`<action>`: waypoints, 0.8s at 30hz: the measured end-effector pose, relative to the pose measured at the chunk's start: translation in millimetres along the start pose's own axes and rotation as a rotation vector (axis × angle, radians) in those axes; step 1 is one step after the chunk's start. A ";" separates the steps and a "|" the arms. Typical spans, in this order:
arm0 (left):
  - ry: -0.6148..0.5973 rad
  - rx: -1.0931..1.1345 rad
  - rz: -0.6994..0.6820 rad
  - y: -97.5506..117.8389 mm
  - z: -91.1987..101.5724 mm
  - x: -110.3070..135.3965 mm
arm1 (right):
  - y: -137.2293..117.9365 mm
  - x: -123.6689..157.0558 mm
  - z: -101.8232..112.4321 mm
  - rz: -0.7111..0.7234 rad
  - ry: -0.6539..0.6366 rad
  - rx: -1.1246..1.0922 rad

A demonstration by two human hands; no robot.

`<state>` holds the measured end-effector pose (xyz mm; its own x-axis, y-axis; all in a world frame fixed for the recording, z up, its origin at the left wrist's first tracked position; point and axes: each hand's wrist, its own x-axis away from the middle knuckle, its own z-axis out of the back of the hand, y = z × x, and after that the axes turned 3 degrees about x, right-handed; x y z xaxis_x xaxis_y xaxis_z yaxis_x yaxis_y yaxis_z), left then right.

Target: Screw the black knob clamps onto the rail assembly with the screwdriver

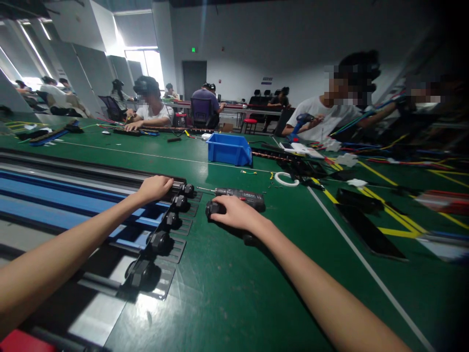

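My left hand (156, 187) rests closed on the end of a long black rail (91, 168) beside a row of black roller wheels (161, 239). My right hand (236, 213) lies over a black electric screwdriver (244, 196) that rests on the green table (227, 293), fingers curled around its grip. The driver's bit points left toward the rail end and the top roller.
A blue bin (229, 149) stands behind the driver. A white ring (286, 180), cables and small parts lie to the right. Black flat pieces (370, 230) sit on yellow floor-style lines. Several other people work at the far side and at other tables.
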<state>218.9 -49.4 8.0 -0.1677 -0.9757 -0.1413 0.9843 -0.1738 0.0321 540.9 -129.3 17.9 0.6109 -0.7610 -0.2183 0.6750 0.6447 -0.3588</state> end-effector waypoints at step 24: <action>0.577 0.077 0.230 -185.0 113.5 159.9 | -148.5 20.1 21.3 0.346 0.344 -0.132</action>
<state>3.7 -188.5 91.8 0.1265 -0.7634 -0.6334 0.9811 0.0022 0.1933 461.8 -238.8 86.1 0.6027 -0.4984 -0.6231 0.3858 0.8656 -0.3192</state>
